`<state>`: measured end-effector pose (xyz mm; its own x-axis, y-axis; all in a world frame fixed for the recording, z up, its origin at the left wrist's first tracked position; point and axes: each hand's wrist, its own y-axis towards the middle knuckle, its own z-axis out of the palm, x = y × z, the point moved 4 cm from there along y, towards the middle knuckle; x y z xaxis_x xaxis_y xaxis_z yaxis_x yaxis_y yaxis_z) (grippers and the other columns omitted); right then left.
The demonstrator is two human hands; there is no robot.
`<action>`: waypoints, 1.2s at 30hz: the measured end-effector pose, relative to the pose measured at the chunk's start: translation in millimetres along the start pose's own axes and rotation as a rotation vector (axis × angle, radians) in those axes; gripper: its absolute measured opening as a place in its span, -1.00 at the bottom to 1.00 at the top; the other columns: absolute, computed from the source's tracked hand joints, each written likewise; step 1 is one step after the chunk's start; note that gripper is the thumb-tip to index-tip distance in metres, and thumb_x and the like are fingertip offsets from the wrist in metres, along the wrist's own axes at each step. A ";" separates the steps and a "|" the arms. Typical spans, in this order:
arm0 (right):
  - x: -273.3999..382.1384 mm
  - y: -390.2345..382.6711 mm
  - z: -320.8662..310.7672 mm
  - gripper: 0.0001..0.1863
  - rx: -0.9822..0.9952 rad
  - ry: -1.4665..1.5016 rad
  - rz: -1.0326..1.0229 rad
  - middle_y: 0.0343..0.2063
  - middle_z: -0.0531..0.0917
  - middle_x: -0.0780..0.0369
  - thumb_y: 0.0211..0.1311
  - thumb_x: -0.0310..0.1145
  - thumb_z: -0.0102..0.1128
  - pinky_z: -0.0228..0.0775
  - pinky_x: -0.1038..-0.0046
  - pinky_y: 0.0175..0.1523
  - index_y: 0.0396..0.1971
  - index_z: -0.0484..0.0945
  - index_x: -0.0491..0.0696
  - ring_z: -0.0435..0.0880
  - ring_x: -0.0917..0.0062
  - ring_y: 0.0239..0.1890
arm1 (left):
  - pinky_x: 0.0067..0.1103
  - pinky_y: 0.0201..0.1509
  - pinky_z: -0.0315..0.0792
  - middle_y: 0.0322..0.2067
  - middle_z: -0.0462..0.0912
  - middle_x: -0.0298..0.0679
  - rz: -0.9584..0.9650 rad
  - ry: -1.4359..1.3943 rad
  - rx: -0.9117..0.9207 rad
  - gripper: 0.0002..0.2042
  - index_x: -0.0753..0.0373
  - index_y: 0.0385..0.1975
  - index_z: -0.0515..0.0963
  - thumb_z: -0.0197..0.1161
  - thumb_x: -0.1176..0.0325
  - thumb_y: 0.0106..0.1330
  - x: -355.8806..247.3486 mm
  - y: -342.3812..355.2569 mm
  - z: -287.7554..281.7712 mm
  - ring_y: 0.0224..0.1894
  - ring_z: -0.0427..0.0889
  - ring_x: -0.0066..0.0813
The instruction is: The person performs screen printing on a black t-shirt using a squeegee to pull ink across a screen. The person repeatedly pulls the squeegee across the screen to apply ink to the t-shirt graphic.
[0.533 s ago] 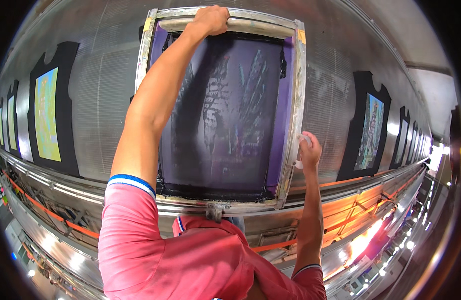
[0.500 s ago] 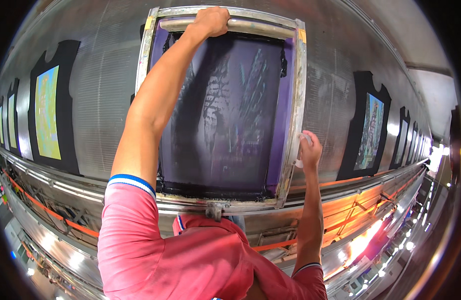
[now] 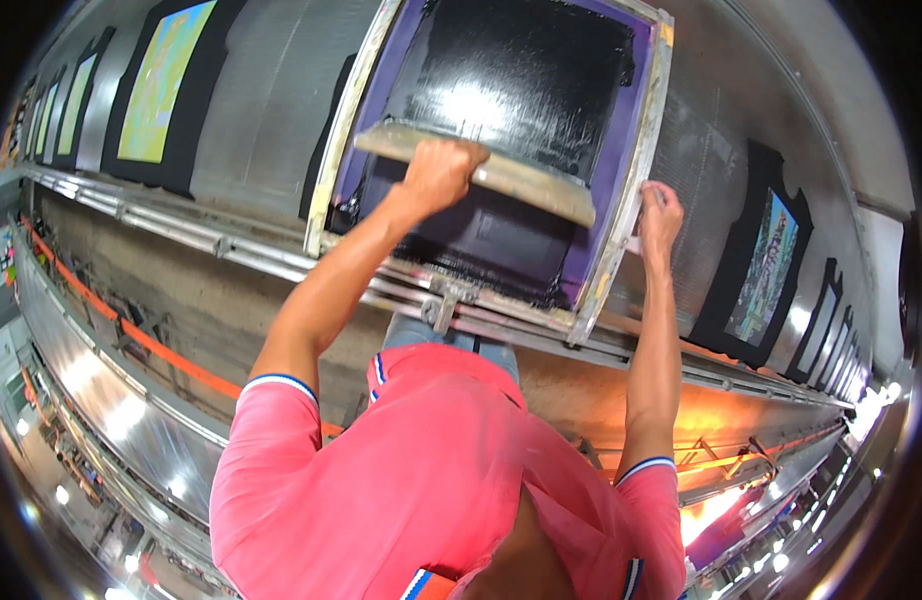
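Observation:
My left hand (image 3: 444,178) is closed round a long wooden squeegee (image 3: 536,192) that lies across a screen-printing frame (image 3: 643,120). Behind the squeegee, the mesh is coated with glossy black ink (image 3: 521,75); nearer to me it looks darker purple and thinly covered. Purple borders run along the inside of the frame's pale, ink-stained bars. At the frame's right bar, my right hand (image 3: 660,215) has its fingers curled in by a small whitish piece, perhaps a handle, mostly hidden by the fingers. The squeegee's blade edge is hidden from view.
A long grey metal table carries black shirts: one with a yellow-green print (image 3: 166,85) on the left, one with a blue multicoloured print (image 3: 764,265) on the right. A metal rail (image 3: 221,240) edges the table. A glowing orange heater (image 3: 709,515) shows at lower right.
My left hand has drawn the squeegee from the frame's far end toward me, leaving glossy black ink behind it. The right hand stays by the right bar; the whole view has shifted.

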<state>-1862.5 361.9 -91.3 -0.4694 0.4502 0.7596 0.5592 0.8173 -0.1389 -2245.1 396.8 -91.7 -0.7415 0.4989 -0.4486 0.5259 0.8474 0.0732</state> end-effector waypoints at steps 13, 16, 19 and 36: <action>67.1 -38.9 -14.7 -0.66 -0.114 0.026 -0.137 -0.25 0.75 0.15 0.26 -0.26 0.18 0.48 0.44 -0.03 -0.13 0.69 -0.20 0.68 0.48 -0.21 | -0.20 0.23 0.40 0.08 0.57 0.00 0.146 -0.059 -0.102 -0.53 0.34 0.09 0.49 0.14 0.37 0.11 -55.4 -197.8 5.7 0.14 0.56 -0.07; 84.2 -52.6 -22.9 -0.64 -0.185 -0.001 -0.289 -0.35 0.72 0.16 0.28 -0.24 0.20 0.46 0.44 -0.14 -0.16 0.67 -0.26 0.63 0.52 -0.31 | 0.02 0.43 0.10 0.15 0.56 -0.15 0.168 0.067 -0.109 -0.56 0.31 0.08 0.52 0.15 0.34 0.16 -42.1 -203.6 0.5 0.30 0.43 -0.23; 79.9 -61.7 -30.6 -0.64 -0.206 0.092 -0.182 -0.38 0.70 0.21 0.27 -0.24 0.20 0.44 0.43 -0.20 -0.19 0.66 -0.28 0.60 0.53 -0.36 | 0.06 0.37 0.16 -0.02 0.64 -0.14 0.178 0.054 -0.254 -0.66 0.31 -0.10 0.61 0.20 0.35 0.11 -28.1 -204.9 -6.6 0.18 0.53 -0.23; 56.9 0.5 27.6 -0.72 -0.230 0.000 -0.252 -0.33 0.75 0.11 0.20 -0.33 0.23 0.50 0.38 -0.08 -0.18 0.70 -0.19 0.70 0.39 -0.27 | -0.10 0.30 0.30 -0.32 0.72 -0.15 -0.092 0.143 0.027 -0.78 0.13 -0.31 0.69 0.28 0.41 0.00 -17.9 -127.6 -92.6 -0.12 0.69 -0.22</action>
<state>-1907.8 397.8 -65.7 -0.6123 0.2444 0.7519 0.5654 0.8001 0.2004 -2337.5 296.5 -10.6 -0.8375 0.4421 -0.3211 0.4629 0.8863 0.0127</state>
